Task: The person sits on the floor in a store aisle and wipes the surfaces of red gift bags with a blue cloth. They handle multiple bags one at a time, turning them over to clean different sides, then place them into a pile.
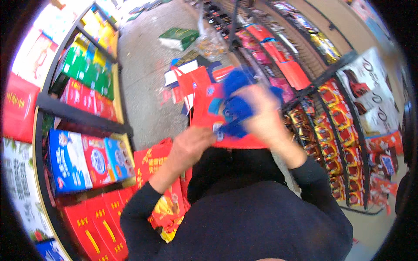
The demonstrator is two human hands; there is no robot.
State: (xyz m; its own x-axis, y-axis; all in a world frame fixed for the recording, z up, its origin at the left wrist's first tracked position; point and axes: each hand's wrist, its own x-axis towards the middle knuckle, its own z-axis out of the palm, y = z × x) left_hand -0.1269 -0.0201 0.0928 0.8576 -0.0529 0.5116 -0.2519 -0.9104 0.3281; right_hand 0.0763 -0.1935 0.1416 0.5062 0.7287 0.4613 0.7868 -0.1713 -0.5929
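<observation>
In front of my lap lies a flat red bag or sheet [209, 112], blurred in part. My left hand [192, 142] is at its near left edge, fingers bent beside a small white label; whether it grips the edge is unclear. A bunched blue cloth-like item [238, 107] is over the red surface, smeared by motion. My right hand [264, 114] is at the right side of the blue item, its fingers blurred and partly hidden against it, so its hold cannot be made out.
Shelves with boxed goods [88, 75] stand at left, racks of packaged snacks [339, 124] at right. Red printed bags [160, 163] lie by my left arm. Beyond my hands, folded bags [187, 75], a green bag [179, 37] and a clear plastic bag [210, 45] lie on the floor.
</observation>
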